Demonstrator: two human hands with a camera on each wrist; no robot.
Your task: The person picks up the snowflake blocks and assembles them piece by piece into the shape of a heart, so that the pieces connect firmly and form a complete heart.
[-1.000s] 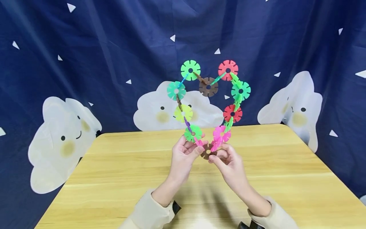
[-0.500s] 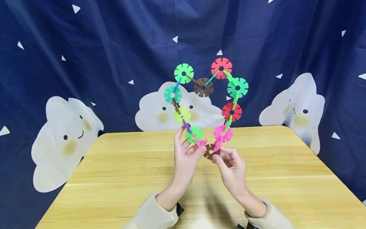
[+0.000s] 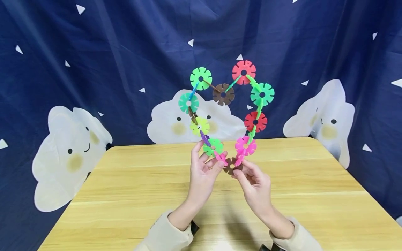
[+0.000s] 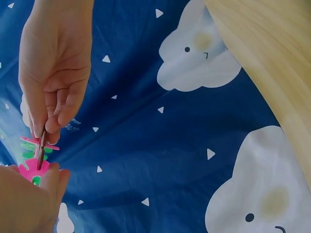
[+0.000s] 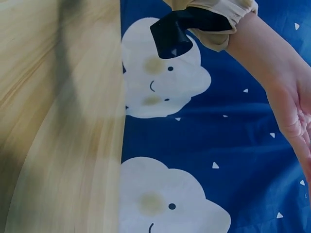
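A heart-shaped ring of slotted plastic snowflake discs stands upright above the table, held at its lower tip by both hands. My left hand [image 3: 201, 179] pinches a pink disc [image 3: 221, 158] at the lower left, its thumb in front and other fingers behind the ring. With thumb and fingers, my right hand [image 3: 258, 184] grips the brown disc [image 3: 228, 169] at the bottom. Higher up, a light green disc [image 3: 201, 73] and a red disc [image 3: 244, 66] form the two top lobes, and another brown disc [image 3: 223, 100] sits in the dip between them. Fingers partly hide the bottom discs.
A light wooden table [image 3: 132, 184] lies under the hands. Behind it hangs a dark blue curtain [image 3: 125, 52] with white clouds and triangles. Each beige sleeve has a black device at the wrist; one black device [image 5: 172, 36] shows in the right wrist view.
The ring's top has shifted slightly left and tilted, its right lobe now higher. The left hand's index finger has extended up toward the purple disc. Both hands keep their hold.
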